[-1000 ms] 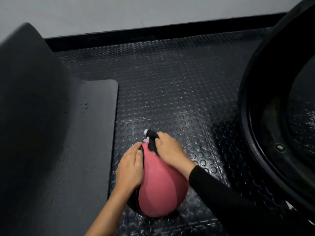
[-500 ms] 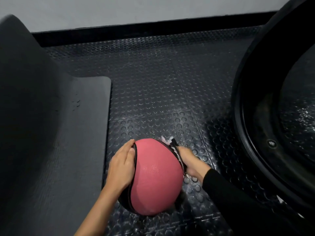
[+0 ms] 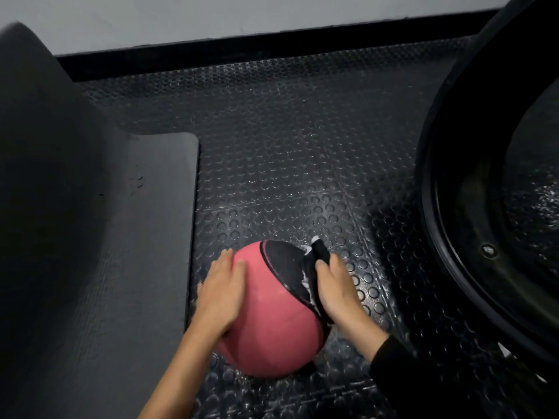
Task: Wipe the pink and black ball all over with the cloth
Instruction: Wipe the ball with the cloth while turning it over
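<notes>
One round ball [image 3: 272,313], matte pink with a curved black panel on top, sits on the black rubber floor [image 3: 287,176] with raised round studs, between both hands. Left hand [image 3: 222,293] lies flat on its left side, fingers straight. Right hand [image 3: 335,291] grips one crumpled black-and-white cloth [image 3: 313,267] against the ball's right side. One smooth grey mat [image 3: 136,267] at left, one big black round rim [image 3: 438,207] at right.
</notes>
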### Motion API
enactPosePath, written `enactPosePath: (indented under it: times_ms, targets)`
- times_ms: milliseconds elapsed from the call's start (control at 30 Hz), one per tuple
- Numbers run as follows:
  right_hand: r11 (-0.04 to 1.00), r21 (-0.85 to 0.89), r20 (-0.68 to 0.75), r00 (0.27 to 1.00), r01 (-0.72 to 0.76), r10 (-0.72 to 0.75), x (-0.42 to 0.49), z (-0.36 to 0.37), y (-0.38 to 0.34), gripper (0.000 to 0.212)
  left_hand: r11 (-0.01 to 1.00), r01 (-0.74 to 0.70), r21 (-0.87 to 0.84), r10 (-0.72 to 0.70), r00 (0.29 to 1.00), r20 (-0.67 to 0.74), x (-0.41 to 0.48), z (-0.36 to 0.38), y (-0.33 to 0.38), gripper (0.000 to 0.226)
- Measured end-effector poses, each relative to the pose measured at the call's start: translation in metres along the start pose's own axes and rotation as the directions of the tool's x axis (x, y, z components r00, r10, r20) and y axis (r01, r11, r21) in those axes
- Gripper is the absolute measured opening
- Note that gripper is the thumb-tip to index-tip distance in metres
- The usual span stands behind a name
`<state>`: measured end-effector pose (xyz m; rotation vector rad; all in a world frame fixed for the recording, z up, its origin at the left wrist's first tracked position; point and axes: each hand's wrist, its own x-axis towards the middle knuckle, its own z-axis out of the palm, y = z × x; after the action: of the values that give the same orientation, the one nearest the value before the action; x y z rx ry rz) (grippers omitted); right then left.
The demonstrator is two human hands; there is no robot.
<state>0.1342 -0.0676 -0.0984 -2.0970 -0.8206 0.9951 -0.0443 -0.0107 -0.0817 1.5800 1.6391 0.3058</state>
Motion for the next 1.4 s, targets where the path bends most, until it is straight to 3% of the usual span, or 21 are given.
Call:
enactPosePath:
  times_ms: [100, 167, 233, 300, 433, 567, 833, 1033, 1200, 1300, 1400]
  targets:
    - [0.974, -0.041, -0.079, 0.971, 0.224, -0.227, -0.040, 0.014, 0.008, 0.027, 0.987, 0.012, 0.160, 0.002, 0.996, -0.088, -0.016, 0.018, 0.018, 0.063]
    - [0.882, -0.132, -0.036, 0.887, 0.452, -0.460, -0.074, 0.027, 0.010, 0.044, 0.981, -0.058, 0.183, 0.087, 0.984, -0.153, -0.024, 0.022, 0.015, 0.065]
    - [0.756, -0.241, 0.032, 0.784, 0.608, -0.620, -0.084, 0.035, 0.012, 0.048, 0.967, -0.141, 0.212, 0.171, 0.977, -0.128, -0.022, 0.019, 0.006, 0.072]
    - [0.751, -0.237, 0.088, 0.783, 0.616, -0.615, -0.063, 0.034, -0.003, 0.048, 0.960, -0.197, 0.197, 0.221, 0.969, -0.108, -0.019, 0.013, 0.001, 0.071]
    - [0.846, -0.232, 0.071, 0.876, 0.480, -0.477, -0.014, 0.032, -0.037, 0.034, 0.974, -0.179, 0.139, 0.197, 0.971, -0.133, -0.019, 0.011, 0.011, 0.057]
    - [0.702, -0.333, 0.091, 0.762, 0.630, -0.641, -0.065, 0.044, -0.019, 0.049, 0.993, -0.060, 0.098, 0.073, 0.987, -0.140, -0.014, 0.004, 0.020, 0.043]
    - [0.742, -0.280, 0.127, 0.790, 0.609, -0.600, -0.026, 0.035, -0.043, 0.052, 0.999, 0.018, 0.044, -0.012, 0.990, -0.140, -0.001, 0.004, 0.028, 0.033]
    - [0.625, -0.317, 0.154, 0.688, 0.714, -0.709, -0.073, 0.030, 0.005, 0.049, 0.996, 0.091, 0.021, -0.088, 0.989, -0.122, 0.020, 0.000, 0.021, 0.043]
    - [0.750, -0.308, 0.135, 0.808, 0.585, -0.574, -0.011, 0.036, -0.043, 0.050, 0.996, -0.076, 0.048, 0.082, 0.986, -0.148, 0.007, 0.006, 0.025, 0.046]
    - [0.766, -0.261, 0.175, 0.810, 0.587, -0.560, 0.006, 0.034, -0.052, 0.040, 0.977, -0.184, 0.105, 0.200, 0.966, -0.163, 0.002, 0.013, 0.021, 0.046]
    - [0.740, -0.265, 0.080, 0.779, 0.618, -0.622, -0.027, 0.032, -0.033, 0.046, 0.984, -0.118, 0.131, 0.141, 0.973, -0.182, 0.001, 0.014, 0.021, 0.046]
